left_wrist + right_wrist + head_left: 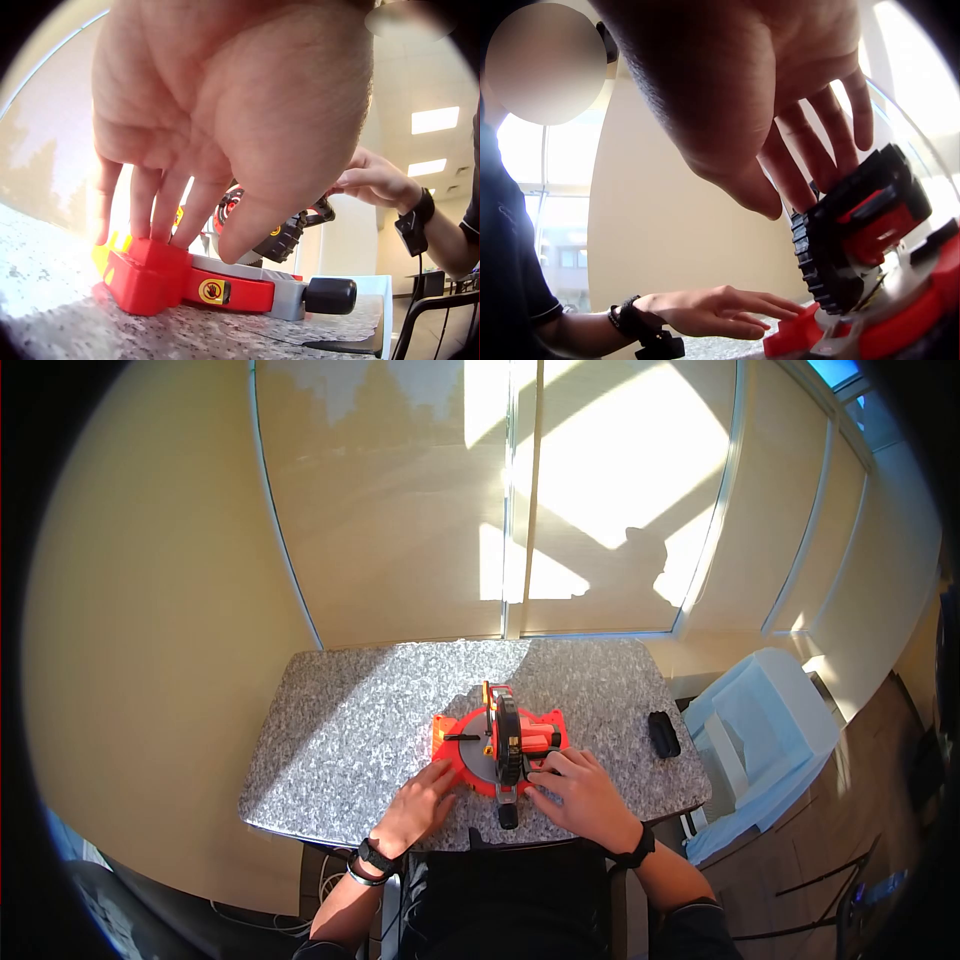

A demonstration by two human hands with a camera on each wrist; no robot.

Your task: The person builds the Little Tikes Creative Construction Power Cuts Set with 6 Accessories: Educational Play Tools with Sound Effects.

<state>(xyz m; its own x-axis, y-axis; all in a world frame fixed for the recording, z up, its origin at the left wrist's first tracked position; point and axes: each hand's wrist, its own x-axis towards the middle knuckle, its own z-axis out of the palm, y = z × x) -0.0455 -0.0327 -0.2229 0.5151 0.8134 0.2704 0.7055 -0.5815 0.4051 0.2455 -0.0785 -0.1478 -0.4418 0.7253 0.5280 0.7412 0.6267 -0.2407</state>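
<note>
A red toy miter saw with a round grey turntable (478, 748) and a black ribbed guard (508, 735) stands upright on the speckled table. My left hand (415, 807) rests straight fingers on the left part of its red base (154, 277); the left wrist view shows the palm (232, 97) above. At the saw's right side, my right hand (585, 795) touches the black upper part (885, 180) with loosely extended fingers, thumb apart, in the right wrist view. The black knob (508, 817) points toward my body between both hands. Some right fingertips are hidden behind the saw.
A black case (663, 735) lies near the right edge of the granite-patterned table (340, 730). Beside that edge stands a chair with a light blue cover (790, 710). Shaded windows (390, 510) rise behind the table, and cables (325, 885) hang below at the left.
</note>
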